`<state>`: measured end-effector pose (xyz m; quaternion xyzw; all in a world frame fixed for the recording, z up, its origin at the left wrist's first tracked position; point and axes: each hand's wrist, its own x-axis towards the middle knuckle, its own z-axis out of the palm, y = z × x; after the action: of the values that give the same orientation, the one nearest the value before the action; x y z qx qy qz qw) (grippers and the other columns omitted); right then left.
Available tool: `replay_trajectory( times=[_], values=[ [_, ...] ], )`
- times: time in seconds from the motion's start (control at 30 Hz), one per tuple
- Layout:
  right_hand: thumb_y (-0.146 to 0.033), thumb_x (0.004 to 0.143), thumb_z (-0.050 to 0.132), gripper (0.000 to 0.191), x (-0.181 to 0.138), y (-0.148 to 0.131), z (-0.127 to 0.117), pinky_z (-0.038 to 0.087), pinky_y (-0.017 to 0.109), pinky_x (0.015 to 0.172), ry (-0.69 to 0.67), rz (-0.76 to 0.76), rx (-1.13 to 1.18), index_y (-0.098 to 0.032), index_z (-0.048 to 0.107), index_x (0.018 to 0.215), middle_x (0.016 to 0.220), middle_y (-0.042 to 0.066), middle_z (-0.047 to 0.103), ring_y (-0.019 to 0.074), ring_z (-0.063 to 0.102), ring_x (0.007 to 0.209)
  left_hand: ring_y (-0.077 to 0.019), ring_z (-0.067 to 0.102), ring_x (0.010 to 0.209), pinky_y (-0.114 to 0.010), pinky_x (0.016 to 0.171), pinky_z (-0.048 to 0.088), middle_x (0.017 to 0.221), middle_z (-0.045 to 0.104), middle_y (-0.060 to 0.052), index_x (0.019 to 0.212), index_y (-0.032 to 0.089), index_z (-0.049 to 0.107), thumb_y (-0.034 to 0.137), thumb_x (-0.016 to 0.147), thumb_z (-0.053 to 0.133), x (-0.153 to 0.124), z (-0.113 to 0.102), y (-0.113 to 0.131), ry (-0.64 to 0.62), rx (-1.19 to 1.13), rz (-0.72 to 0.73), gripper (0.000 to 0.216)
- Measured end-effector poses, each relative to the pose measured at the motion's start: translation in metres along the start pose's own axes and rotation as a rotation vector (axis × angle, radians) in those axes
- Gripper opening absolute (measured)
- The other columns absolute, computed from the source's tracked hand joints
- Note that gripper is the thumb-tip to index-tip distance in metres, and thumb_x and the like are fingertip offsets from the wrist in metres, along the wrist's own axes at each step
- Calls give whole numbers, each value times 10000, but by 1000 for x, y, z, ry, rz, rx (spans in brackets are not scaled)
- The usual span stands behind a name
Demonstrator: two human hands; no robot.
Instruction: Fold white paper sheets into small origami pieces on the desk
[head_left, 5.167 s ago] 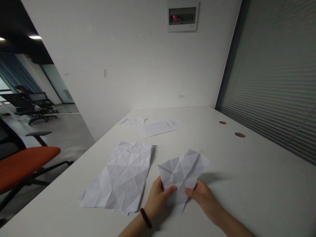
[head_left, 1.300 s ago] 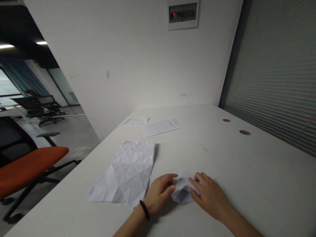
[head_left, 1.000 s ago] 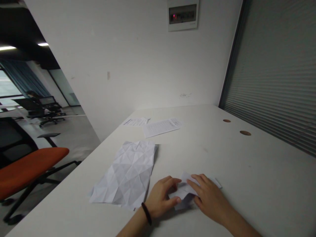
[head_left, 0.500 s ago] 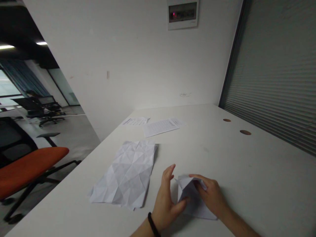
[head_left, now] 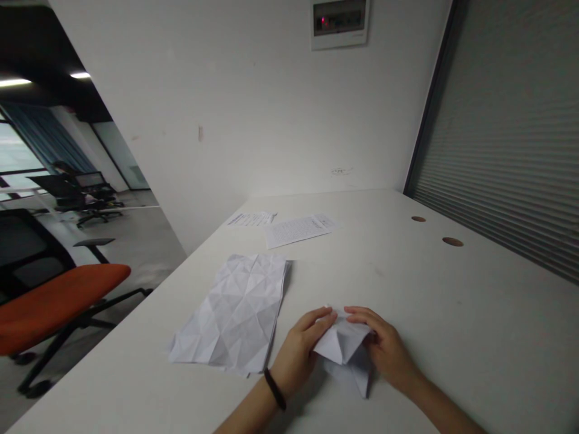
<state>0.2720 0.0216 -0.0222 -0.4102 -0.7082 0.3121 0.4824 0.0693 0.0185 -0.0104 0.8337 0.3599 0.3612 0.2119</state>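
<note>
A folded sheet of white paper (head_left: 344, 346) is held between my two hands just over the white table (head_left: 407, 283). Its upper part is creased into a pointed, raised shape, and a flap hangs down toward me. My left hand (head_left: 307, 340), with a black band on the wrist, grips the paper's left side, fingers on top. From the right, my right hand (head_left: 384, 343) pinches the other side; its thumb is partly hidden behind the paper. Left of my hands lies a stack of creased white sheets (head_left: 239, 310).
Printed sheets (head_left: 298, 230) lie farther back on the table, near the wall. Two round holes (head_left: 452, 242) are cut into the tabletop at the right, beside a blind-covered window (head_left: 502, 157). An orange-seated chair (head_left: 67, 289) stands off the table's left edge.
My left hand, apart from the paper with fingers raised before, has closed on its left side. The paper has turned and its folded top now tips toward me.
</note>
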Motion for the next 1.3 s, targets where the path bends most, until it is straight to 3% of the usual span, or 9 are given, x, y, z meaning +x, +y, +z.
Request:
replay_trajectory(
  times=[0.13, 0.3, 0.47, 0.57, 0.7, 0.93, 1.1, 1.23, 1.3],
  values=[
    [5, 610, 369, 458, 1, 7, -3, 414, 363, 933, -100, -13, -183, -214, 621, 924, 1101, 57, 605, 168, 534, 1053, -209, 470, 1137, -381, 933, 418, 1229, 514, -76, 1214, 261, 501, 103, 864, 397, 1, -4, -9, -31, 109, 73, 397],
    [31, 628, 350, 571, 0, 11, -9, 327, 413, 1019, -324, -19, -481, -219, 603, 1075, 1232, 54, 536, 169, 429, 1182, -210, 393, 1214, -401, 1002, 338, 1299, 470, -61, 1279, 267, 422, 96, 827, 437, -2, -7, -17, -327, 262, 69, 484],
    [26, 604, 379, 669, -5, 0, -9, 254, 446, 1052, -452, -74, -539, -246, 512, 1202, 1356, 43, 415, 179, 301, 1275, -312, 238, 1289, -580, 1022, 137, 1413, 280, -101, 1355, 265, 269, 518, 769, 551, -3, -13, -2, -480, 289, 21, 698],
    [-25, 613, 439, 573, -6, -9, -10, 260, 457, 1041, -479, -58, -491, -233, 553, 1134, 1352, 58, 415, 212, 309, 1268, -312, 249, 1285, -596, 1014, 117, 1396, 317, -106, 1310, 244, 358, 582, 792, 471, 0, -10, 9, -448, 289, -60, 629],
    [-108, 658, 505, 370, -5, -18, -13, 286, 445, 1020, -490, -48, -407, -222, 582, 1001, 1308, 82, 457, 233, 345, 1242, -285, 339, 1239, -535, 1037, 148, 1322, 436, -97, 1146, 191, 507, 445, 739, 607, 1, -1, 12, -333, 317, -154, 491],
    [-144, 649, 577, 183, -4, -27, -8, 358, 365, 961, -437, -26, -278, -201, 528, 816, 1172, 93, 528, 220, 441, 1143, -309, 377, 1183, -559, 1022, 135, 1209, 502, -107, 1073, 181, 488, 444, 627, 659, -2, 17, 13, -171, 351, -184, 545],
    [-243, 659, 643, 259, -4, -16, 1, 366, 380, 956, -375, 8, -314, -221, 579, 909, 1161, 73, 531, 229, 454, 1124, -318, 400, 1148, -595, 1006, 98, 1153, 520, -115, 1073, 177, 484, 400, 667, 604, 1, 23, 12, -151, 322, -211, 479],
    [-235, 658, 648, 437, -6, -4, 5, 321, 422, 1000, -322, 84, -382, -232, 560, 1086, 1259, 91, 459, 247, 403, 1183, -229, 433, 1147, -510, 1043, 142, 1184, 526, -96, 1180, 184, 423, 239, 821, 405, 0, 11, 7, -95, 92, -256, 364],
    [-220, 653, 648, 460, -7, 1, 6, 314, 427, 1008, -279, 139, -391, -219, 559, 1104, 1285, 103, 428, 253, 393, 1194, -230, 398, 1187, -492, 1045, 164, 1254, 477, -112, 1228, 185, 404, 291, 870, 361, -2, 6, 7, -89, 61, -252, 376]
  ],
)
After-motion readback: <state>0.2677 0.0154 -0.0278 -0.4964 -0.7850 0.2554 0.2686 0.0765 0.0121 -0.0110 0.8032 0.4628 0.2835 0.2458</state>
